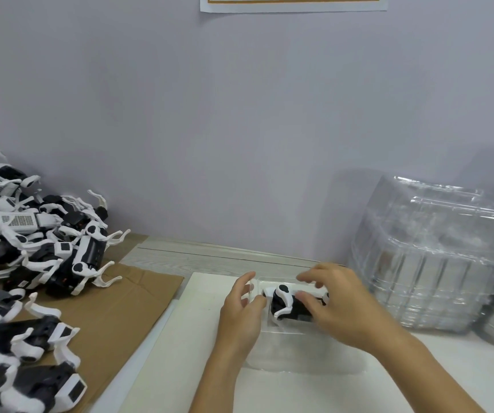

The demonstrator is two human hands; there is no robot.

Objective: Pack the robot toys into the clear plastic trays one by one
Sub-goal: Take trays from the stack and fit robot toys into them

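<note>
1. Clear plastic is doing the work here: one clear tray (pixel 299 347) sits on the white sheet on the desk (pixel 463 368), right in front of the person, and a black-and-white robot toy (pixel 287 302) is lying in its far part. So this one's basically in, just getting seated.

2. Grip check: the right hand (pixel 338 305) is on top of the toy, fingers curled over its body, pressing or nudging it down into the moulded pocket. The left hand (pixel 244 311) is at the tray's left edge, thumb and fingers around the rim, steadying it. I can't tell if the toy has clicked fully into place.

3. What's left, by my guess: a lot. The pile of robot toys (pixel 31 234) on the brown cardboard (pixel 114 308) to the left is big, with more spilling toward the near edge.

4. To the right there's a stack of clear trays (pixel 430 257). Too glary to say whether any hold toys, so no idea how many are already packed.

5. Overall I'd call it early-to-middle of the job: one toy going in now, dozens waiting.
</note>
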